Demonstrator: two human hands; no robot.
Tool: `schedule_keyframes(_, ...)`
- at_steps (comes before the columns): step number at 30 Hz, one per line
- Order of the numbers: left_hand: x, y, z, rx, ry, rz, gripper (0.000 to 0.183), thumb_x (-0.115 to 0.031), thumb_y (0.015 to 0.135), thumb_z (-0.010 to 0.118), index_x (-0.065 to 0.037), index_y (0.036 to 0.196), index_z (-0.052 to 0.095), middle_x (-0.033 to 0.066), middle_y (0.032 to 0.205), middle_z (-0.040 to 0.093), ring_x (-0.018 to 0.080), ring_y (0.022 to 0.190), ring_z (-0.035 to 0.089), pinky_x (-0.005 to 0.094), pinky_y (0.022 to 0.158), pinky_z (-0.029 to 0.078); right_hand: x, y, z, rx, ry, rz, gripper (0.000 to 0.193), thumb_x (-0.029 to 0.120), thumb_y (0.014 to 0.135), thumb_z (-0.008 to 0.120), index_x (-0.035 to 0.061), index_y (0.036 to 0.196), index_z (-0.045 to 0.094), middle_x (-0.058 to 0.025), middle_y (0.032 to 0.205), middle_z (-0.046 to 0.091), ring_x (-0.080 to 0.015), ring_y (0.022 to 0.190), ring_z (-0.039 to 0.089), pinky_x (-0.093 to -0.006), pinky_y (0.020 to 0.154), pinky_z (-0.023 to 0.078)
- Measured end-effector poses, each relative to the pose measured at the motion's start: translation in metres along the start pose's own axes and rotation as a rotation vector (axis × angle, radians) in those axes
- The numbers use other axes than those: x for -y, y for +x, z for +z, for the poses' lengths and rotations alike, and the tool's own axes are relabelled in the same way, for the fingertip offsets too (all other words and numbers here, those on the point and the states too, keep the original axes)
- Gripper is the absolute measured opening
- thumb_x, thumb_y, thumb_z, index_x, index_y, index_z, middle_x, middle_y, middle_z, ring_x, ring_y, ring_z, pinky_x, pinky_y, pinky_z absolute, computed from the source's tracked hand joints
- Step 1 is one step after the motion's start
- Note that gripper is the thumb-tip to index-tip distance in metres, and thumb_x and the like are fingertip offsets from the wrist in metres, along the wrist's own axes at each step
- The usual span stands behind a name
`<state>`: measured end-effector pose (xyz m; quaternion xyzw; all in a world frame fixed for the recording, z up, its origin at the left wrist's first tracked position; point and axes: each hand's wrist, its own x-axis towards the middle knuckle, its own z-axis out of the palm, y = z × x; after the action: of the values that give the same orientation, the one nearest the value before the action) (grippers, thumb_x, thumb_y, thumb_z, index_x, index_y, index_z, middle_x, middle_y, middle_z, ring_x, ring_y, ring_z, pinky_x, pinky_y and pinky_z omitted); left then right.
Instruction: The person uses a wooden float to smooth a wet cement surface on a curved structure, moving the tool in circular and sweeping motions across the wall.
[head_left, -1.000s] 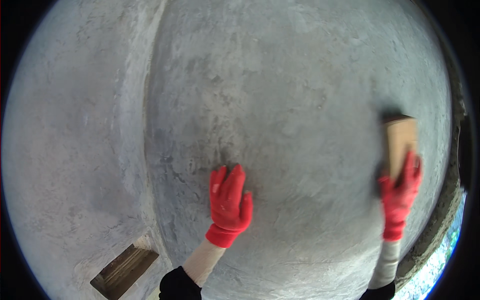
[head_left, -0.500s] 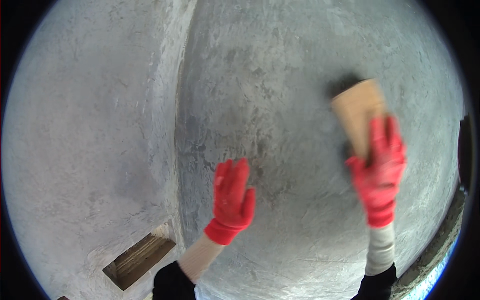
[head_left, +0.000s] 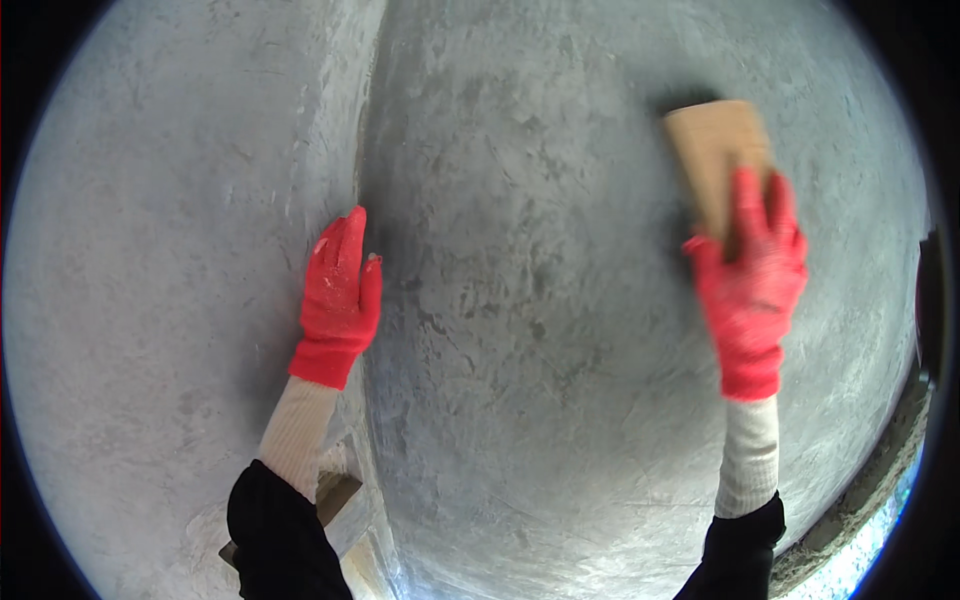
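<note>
Head view. Two grey plastered surfaces, a left one [head_left: 150, 250] and a right one [head_left: 520, 250], meet at a rough, pale corner seam [head_left: 362, 150] running far to near. Right surface: broad open stretch between the two hands, mottled, with more open room on the far side. A rough ledge [head_left: 850, 525] bounds it at near right, bright light beyond; a dark object [head_left: 931, 310] at the right rim, too cropped to identify.

Right hand [head_left: 752, 285], red glove: fingers and thumb clamped round the near part of a tan block [head_left: 722, 145]. Block is right of centre, on the far side, well apart from the seam, slightly tilted. Dark blur along its far edge; shadow or part of it, cannot tell.

Left hand [head_left: 337, 305], red glove: fingers straight and close together, thumb slightly off, beside the seam. Contact with the surface, cannot tell.

Rectangular recess [head_left: 338, 497] at near left, mostly behind the black left sleeve [head_left: 278, 535]; contents hidden.
</note>
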<state>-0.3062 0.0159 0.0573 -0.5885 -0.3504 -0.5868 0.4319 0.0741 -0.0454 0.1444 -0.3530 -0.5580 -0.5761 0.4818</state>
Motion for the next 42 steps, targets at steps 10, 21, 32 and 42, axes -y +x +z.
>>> schedule_keyframes(10, 0.026, 0.000, 0.012, -0.018, -0.095, 0.214, 0.063, -0.023, 0.092, 0.053, 0.007, 0.144, 0.034, 0.0281, 0.149, 0.035, 0.0488, 0.136, 0.035, 0.0538, 0.113, 0.028, 0.123, -0.011, 0.021, 0.226, 0.234, -0.313, 0.082, 0.029, 0.059, 0.081, 0.0235, 0.136, 0.055, -0.0162, 0.140, 0.047, -0.0382, 0.110, 0.051, -0.0511, 0.091, 0.043)
schedule_keyframes(21, 0.025, -0.009, 0.022, -0.175, -0.055, 0.225, 0.072, -0.041, 0.096, 0.043, 0.012, 0.144, 0.030, 0.0365, 0.150, 0.026, 0.0545, 0.136, 0.028, 0.0599, 0.112, 0.024, 0.180, -0.001, 0.053, 0.376, 0.079, -0.454, 0.071, 0.040, 0.071, 0.071, 0.0248, 0.138, 0.052, -0.0118, 0.144, 0.041, -0.0354, 0.122, 0.044, -0.0480, 0.093, 0.041)
schedule_keyframes(32, 0.032, -0.010, 0.013, -0.248, -0.075, 0.206, 0.085, -0.053, 0.096, 0.039, 0.011, 0.149, 0.021, 0.0358, 0.153, 0.019, 0.0501, 0.141, 0.022, 0.0556, 0.114, 0.022, 0.163, 0.023, 0.056, 0.139, -0.022, -0.099, 0.063, 0.041, 0.071, 0.070, 0.0229, 0.130, 0.057, -0.0112, 0.137, 0.044, -0.0340, 0.110, 0.048, -0.0483, 0.088, 0.042)
schedule_keyframes(42, 0.022, -0.011, 0.014, -0.171, -0.075, 0.144, 0.083, -0.053, 0.098, 0.037, 0.011, 0.148, 0.022, 0.0343, 0.153, 0.019, 0.0485, 0.141, 0.024, 0.0532, 0.115, 0.022, 0.059, 0.043, 0.018, 0.050, 0.115, 0.007, 0.072, 0.036, 0.064, 0.075, 0.0182, 0.131, 0.055, -0.0119, 0.135, 0.046, -0.0321, 0.105, 0.050, -0.0473, 0.083, 0.043)
